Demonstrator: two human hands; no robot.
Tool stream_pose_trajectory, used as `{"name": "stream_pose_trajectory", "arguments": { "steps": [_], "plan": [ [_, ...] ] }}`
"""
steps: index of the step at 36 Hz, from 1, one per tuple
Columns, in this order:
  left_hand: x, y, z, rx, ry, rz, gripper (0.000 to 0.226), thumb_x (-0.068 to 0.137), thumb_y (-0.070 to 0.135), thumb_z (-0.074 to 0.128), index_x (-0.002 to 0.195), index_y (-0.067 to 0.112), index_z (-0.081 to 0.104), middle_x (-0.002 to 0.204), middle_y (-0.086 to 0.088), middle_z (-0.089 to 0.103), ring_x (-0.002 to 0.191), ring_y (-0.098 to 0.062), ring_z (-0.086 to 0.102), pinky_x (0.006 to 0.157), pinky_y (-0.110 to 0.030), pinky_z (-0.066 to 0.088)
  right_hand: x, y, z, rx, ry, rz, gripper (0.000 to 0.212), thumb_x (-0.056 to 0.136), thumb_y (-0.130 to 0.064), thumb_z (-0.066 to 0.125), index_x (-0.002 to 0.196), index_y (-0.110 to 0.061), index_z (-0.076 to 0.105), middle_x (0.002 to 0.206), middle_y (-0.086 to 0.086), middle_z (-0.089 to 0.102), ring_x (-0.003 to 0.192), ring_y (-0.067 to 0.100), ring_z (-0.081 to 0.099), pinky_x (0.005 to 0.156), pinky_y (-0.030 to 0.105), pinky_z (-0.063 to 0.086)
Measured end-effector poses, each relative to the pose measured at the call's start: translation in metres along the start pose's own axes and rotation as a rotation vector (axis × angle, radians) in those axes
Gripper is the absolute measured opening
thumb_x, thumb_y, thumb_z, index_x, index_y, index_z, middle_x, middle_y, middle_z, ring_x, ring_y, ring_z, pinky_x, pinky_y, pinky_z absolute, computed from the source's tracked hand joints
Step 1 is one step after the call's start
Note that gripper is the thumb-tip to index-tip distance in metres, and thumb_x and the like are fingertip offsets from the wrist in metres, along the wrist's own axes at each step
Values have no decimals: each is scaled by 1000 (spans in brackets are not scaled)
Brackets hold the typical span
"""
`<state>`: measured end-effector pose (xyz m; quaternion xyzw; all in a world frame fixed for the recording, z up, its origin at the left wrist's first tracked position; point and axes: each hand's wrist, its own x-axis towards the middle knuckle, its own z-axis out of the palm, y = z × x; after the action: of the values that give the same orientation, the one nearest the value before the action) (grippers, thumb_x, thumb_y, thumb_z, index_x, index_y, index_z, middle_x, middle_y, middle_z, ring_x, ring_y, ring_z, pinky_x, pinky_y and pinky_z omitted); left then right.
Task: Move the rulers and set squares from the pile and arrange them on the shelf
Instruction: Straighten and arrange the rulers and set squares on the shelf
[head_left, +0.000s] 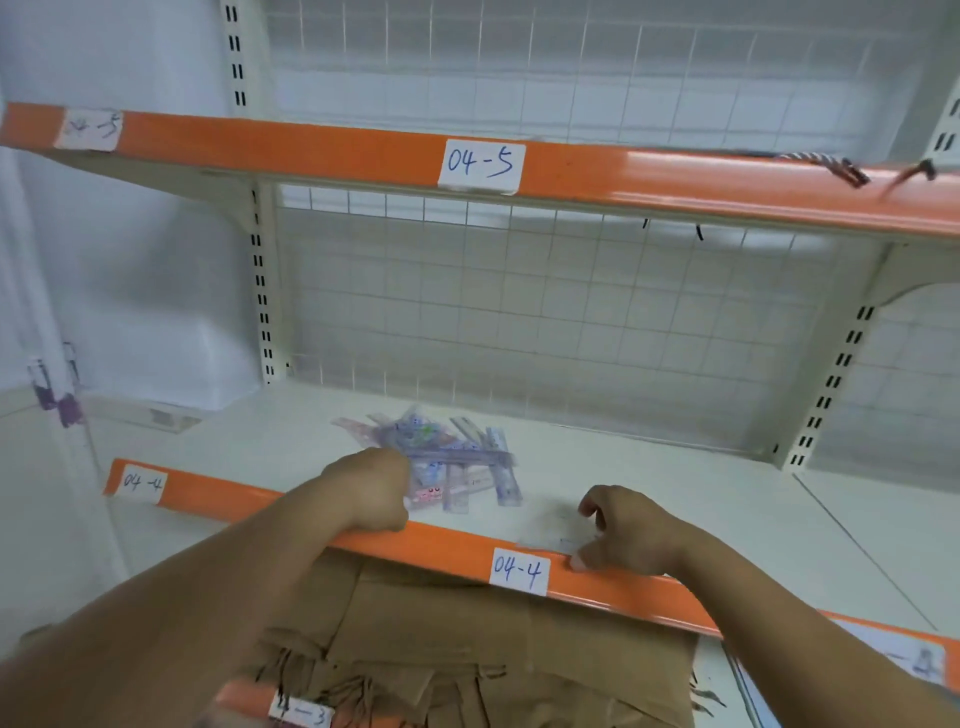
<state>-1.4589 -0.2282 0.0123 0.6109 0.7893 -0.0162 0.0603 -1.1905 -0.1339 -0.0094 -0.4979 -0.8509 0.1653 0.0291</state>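
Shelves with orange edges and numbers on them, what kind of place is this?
Probably a shop or stockroom. Metal rack shelves with orange edges carry handwritten labels, 04-4 and 04-5, a wire grid backs them, and a pile of rulers lies on one shelf.

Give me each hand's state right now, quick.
Left hand: at the pile, fingers hidden; cannot tell if it grips anything.
Right hand: loosely curled, thumb on the shelf edge, holding nothing visible.

Two bare forearms, uncovered as far up as can be seen — a bare left hand (371, 493) and right hand (628, 530).
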Motion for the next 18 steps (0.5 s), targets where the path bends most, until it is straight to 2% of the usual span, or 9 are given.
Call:
{"name": "stream_pose_trajectory", "arguments": {
  "steps": [3, 5, 9, 13, 18],
  "plan": [
    [-12, 16, 5, -4, -10, 57, 17, 79, 20, 58, 96, 21, 53, 99, -2, 55, 88, -20, 55, 78, -31, 48, -23, 7, 2, -9, 14, 21, 72, 73, -42, 78, 132, -17, 47, 109, -3, 48, 97, 14, 48, 82, 24, 42],
    [-18, 29, 10, -10, -20, 91, 16, 77, 20, 59, 93, 20, 53, 100, -3, 57, 87, -21, 57, 74, -31, 47, -38, 13, 3, -12, 19, 36, 68, 75, -40, 76, 132, -17, 47, 115, -1, 51, 97, 14, 48, 82, 23, 42],
    [-30, 62, 14, -1, -15, 153, 26, 82, 21, 57, 106, 12, 59, 108, -7, 61, 93, -22, 60, 69, -30, 44, -69, 28, 2, 7, 33, 70, 64, 74, -39, 78, 127, -18, 50, 112, -3, 51, 96, 14, 49, 77, 24, 39],
    [-37, 97, 15, 7, -12, 210, 27, 86, 24, 56, 109, 11, 59, 109, -7, 61, 96, -23, 60, 69, -29, 44, -95, 47, -3, -20, 54, 97, 60, 73, -38, 77, 123, -17, 52, 118, 2, 55, 100, 18, 54, 82, 27, 46],
    [-46, 148, 14, 28, 1, 256, 27, 86, 22, 56, 110, 11, 59, 107, -7, 62, 95, -23, 61, 70, -28, 45, -129, 83, -15, -3, 81, 134, 64, 74, -36, 78, 128, -17, 50, 121, 2, 53, 101, 17, 52, 85, 27, 46]
  ]
}}
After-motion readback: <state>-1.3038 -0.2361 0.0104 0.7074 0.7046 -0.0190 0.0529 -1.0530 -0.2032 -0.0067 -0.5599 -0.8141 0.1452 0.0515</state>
